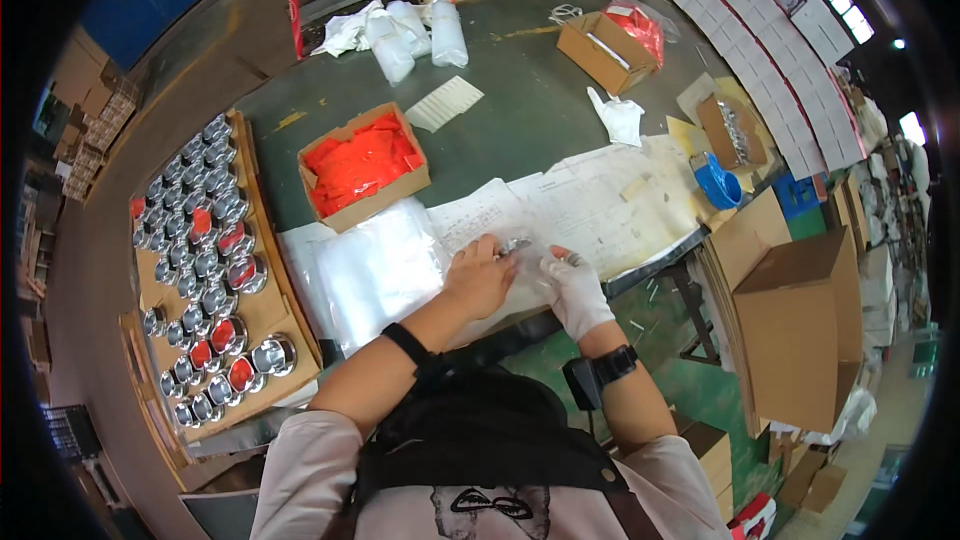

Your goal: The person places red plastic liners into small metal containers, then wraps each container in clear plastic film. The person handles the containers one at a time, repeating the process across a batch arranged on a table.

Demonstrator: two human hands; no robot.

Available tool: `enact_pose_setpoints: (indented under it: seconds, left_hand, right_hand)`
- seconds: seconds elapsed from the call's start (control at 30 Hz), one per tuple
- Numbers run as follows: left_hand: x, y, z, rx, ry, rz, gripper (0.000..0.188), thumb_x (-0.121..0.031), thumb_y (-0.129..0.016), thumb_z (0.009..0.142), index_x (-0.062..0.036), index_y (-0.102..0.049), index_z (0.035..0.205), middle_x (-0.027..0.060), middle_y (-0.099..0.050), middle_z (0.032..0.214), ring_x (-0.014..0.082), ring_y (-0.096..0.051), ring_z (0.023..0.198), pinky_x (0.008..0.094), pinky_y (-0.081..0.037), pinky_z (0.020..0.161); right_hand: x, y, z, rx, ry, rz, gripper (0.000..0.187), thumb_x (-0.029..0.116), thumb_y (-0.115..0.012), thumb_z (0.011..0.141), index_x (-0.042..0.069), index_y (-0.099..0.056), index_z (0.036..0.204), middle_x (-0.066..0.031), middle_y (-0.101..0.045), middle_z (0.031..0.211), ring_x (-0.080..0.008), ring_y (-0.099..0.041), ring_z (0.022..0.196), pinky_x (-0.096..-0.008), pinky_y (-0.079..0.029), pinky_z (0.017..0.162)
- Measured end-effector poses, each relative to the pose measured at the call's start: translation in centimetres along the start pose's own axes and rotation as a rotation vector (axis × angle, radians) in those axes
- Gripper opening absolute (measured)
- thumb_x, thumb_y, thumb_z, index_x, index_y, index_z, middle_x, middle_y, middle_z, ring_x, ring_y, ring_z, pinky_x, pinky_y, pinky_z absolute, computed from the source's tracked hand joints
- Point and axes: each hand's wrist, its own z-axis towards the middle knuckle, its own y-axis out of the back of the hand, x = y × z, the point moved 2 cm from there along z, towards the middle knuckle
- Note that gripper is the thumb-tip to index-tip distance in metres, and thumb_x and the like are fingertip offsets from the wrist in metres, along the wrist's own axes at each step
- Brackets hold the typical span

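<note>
My bare left hand (pixel 480 278) has its fingers closed on a small shiny metal part (pixel 516 244) at the near edge of the table. My right hand (pixel 577 297), in a white glove with some fingertips uncovered, pinches a clear plastic bag (pixel 531 270) that spans the gap between both hands. Whether the metal part is inside the bag or against it, I cannot tell. Just left of my hands lies a stack of flat clear plastic bags (pixel 375 265). Beyond it stands an open cardboard box (pixel 408 183) full of red pieces (pixel 360 165).
On the left, a cardboard-covered pallet (pixel 300 340) bears rows of chrome cups (pixel 272 354), some with red pieces inside. Printed sheets (pixel 560 195) cover the near tabletop. At right are a blue tape roll (pixel 717 182), a box of metal parts (pixel 728 130), a white glove (pixel 616 118) and a large carton (pixel 800 330).
</note>
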Motion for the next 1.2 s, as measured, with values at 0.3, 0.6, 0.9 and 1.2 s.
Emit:
enact_pose_setpoints:
  seconds: [0.3,0.6,0.9,1.2]
  left_hand:
    - [-0.2,0.0,0.2,0.029,0.137,0.154,0.022,-0.028,-0.064,0.084,-0.016,-0.069,0.102,0.0138,-0.048,0.108,0.032,-0.053,0.102,0.0438,-0.045,0.081]
    - [3.4,2.3,0.5,-0.08,-0.056,-0.014,0.025,-0.026,-0.067,0.083,-0.0117,-0.069,0.103,0.0174,-0.053,0.108,0.0332,-0.056,0.103,0.0414,-0.047,0.085]
    - [8.8,10.5,-6.9,-0.151,0.723,-0.003,0.046,-0.045,-0.074,0.077,-0.0004,-0.062,0.076,0.0157,-0.063,0.073,0.0319,-0.065,0.072,0.0404,-0.052,0.065]
    - [11.1,7.5,-8.3,-0.317,0.719,-0.354,0.017,-0.02,-0.068,0.083,-0.0047,-0.071,0.088,0.0162,-0.067,0.083,0.0291,-0.067,0.074,0.0374,-0.054,0.066]
  right_hand:
    - [-0.2,-2.0,2.5,0.216,0.624,-1.268,0.024,0.005,-0.054,0.078,0.005,-0.059,0.102,-0.0115,-0.064,0.079,-0.0283,-0.067,0.074,-0.0409,-0.054,0.066]
    - [0.6,-2.3,4.6,0.079,0.926,-1.417,0.015,0.015,-0.053,0.086,0.011,-0.061,0.098,-0.0082,-0.062,0.081,-0.0245,-0.062,0.062,-0.04,-0.052,0.053]
    - [7.9,-12.0,27.9,-0.01,0.629,-1.058,0.021,0.015,-0.045,0.092,0.01,-0.065,0.094,-0.0129,-0.068,0.085,-0.0326,-0.068,0.079,-0.0446,-0.056,0.071]
    - [17.1,-11.6,21.1,0.351,0.275,-0.346,0.024,0.025,-0.061,0.09,0.002,-0.066,0.092,-0.0147,-0.068,0.08,-0.026,-0.065,0.068,-0.0392,-0.051,0.063]
